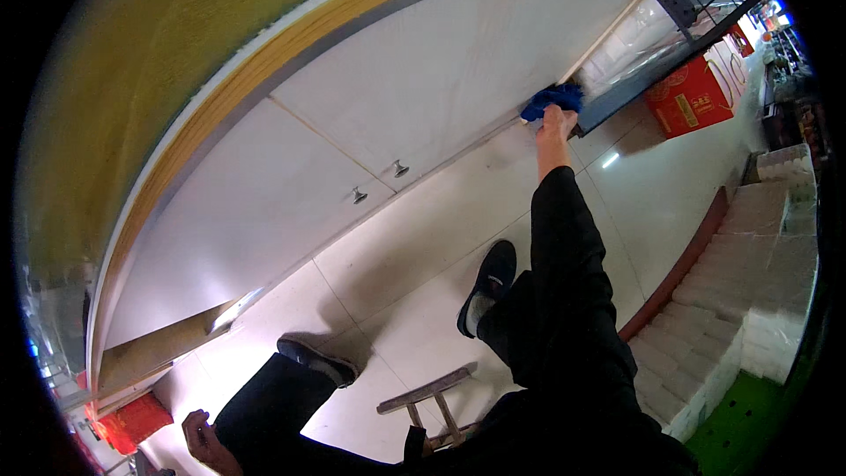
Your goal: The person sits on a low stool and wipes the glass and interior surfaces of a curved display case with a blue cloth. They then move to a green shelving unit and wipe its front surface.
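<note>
My right hand [557, 124] grips a bunched blue cloth [558, 98] against the lower corner of a white cabinet door [462, 59], beside the floor. The arm in a black sleeve is stretched far out. My left hand [201, 436] hangs beside my left knee at the bottom left, fingers loosely curled, with no object visible in it. Two small metal knobs, a right one [400, 168] and a left one [359, 196], stand out from the neighbouring cabinet doors near their lower edges.
A wooden stool [426, 387] is partly visible beneath me. Stacked wrapped packs [707, 297] line the right side. A red box [691, 99] stands beyond a dark shelf frame at the upper right. A red bag [135, 420] lies at the lower left. A yellowish countertop [165, 46] overhangs the doors.
</note>
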A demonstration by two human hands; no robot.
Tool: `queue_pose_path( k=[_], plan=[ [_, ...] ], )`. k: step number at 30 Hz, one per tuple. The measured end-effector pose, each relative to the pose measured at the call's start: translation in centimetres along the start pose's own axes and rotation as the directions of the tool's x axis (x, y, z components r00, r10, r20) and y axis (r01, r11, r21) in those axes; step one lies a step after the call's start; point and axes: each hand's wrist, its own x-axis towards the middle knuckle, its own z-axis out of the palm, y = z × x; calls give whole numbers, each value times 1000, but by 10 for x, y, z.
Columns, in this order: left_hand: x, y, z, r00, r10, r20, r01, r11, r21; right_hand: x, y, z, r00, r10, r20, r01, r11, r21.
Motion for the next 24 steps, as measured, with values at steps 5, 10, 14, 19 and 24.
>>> queue_pose_path(
  k=[5, 10, 14, 19, 24],
  plan=[
    [3, -31, 5, 995, -101, -12, 101, 995, -11, 33, 30, -17, 987, 41, 153, -53, 996, 76],
    [-2, -17, -2, 999, -51, 4, 50, 998, 38, -3, 48, -14, 974, 185, 128, -190, 981, 24],
    [-11, -7, -10, 999, -44, 1, 44, 996, 72, -61, 70, -15, 946, 277, 169, -301, 943, 142],
    [-8, 9, -10, 992, -116, -47, 115, 993, -40, -138, 109, -18, 893, 211, 399, -370, 848, 379],
    [-17, -12, -16, 994, -72, -85, 61, 990, -129, -244, 159, -8, 894, 282, 348, -440, 699, 564]
  ],
)
